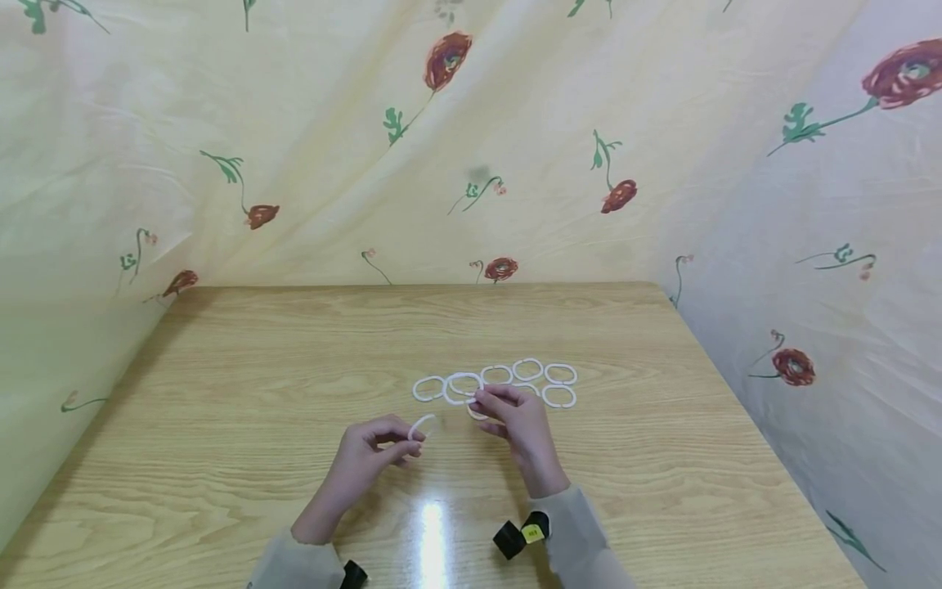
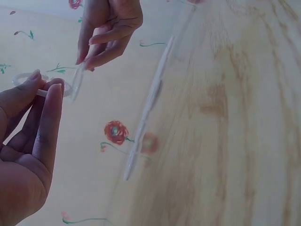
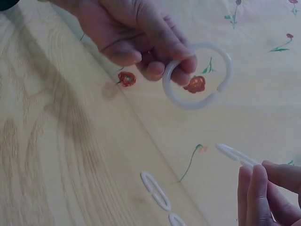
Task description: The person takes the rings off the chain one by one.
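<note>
Left hand (image 1: 368, 454) is pinching one white ring (image 3: 197, 75) near the desk's (image 1: 221, 393) ring cluster (image 1: 515, 380); right hand (image 1: 515, 417) is pinching another ring (image 3: 233, 153), and only the right wrist view is showing the first ring's split.

I find no legible text, number or brand. The yellow tag (image 1: 533, 533) on my right wrist device bears dark marks too small to read.
</note>
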`<state>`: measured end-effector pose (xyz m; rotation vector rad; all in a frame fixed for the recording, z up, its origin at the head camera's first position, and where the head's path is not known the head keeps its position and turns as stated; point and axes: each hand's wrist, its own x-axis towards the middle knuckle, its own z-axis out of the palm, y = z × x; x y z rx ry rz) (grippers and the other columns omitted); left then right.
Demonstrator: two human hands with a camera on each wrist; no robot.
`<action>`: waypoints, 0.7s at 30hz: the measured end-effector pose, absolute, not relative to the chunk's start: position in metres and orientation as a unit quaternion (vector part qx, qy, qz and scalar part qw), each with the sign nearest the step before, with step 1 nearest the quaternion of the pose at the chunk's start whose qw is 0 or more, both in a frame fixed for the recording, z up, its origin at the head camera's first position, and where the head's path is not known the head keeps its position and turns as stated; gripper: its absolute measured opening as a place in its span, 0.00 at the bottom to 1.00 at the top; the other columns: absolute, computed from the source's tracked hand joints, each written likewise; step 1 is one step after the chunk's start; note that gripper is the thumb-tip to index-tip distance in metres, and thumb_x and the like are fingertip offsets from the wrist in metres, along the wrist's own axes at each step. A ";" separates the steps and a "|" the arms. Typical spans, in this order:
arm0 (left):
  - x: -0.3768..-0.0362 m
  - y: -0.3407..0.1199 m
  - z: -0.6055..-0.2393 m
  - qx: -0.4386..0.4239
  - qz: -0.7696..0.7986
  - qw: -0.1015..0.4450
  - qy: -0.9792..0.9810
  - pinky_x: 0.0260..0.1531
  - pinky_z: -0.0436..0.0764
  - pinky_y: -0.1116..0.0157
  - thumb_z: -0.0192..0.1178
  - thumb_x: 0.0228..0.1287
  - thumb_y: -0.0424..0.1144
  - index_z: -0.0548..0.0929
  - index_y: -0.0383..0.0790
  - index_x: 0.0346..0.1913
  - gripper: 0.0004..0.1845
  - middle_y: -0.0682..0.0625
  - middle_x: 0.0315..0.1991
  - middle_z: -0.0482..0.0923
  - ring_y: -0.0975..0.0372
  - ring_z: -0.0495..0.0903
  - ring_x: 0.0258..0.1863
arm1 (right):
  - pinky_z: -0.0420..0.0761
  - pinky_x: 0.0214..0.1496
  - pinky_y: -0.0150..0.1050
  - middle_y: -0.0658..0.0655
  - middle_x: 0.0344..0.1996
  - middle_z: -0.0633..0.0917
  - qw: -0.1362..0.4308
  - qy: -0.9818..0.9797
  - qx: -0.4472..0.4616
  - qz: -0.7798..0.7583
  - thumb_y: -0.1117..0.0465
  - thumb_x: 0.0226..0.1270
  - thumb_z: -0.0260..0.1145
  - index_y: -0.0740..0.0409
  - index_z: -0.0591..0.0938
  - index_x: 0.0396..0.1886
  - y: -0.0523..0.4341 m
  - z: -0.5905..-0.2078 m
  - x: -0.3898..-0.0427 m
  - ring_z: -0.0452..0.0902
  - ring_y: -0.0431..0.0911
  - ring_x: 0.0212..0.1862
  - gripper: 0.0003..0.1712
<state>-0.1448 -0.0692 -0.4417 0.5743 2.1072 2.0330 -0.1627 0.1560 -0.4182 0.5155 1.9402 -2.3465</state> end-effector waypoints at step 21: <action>-0.147 -0.073 -0.444 0.197 0.677 0.088 0.704 0.29 0.88 0.64 0.62 0.63 0.30 0.82 0.23 0.42 0.10 0.38 0.38 0.84 0.70 0.85 0.31 | 0.85 0.29 0.27 0.54 0.28 0.88 0.094 0.708 0.150 -0.683 0.71 0.61 0.68 0.73 0.83 0.40 0.158 -0.441 -0.180 0.85 0.40 0.29 0.10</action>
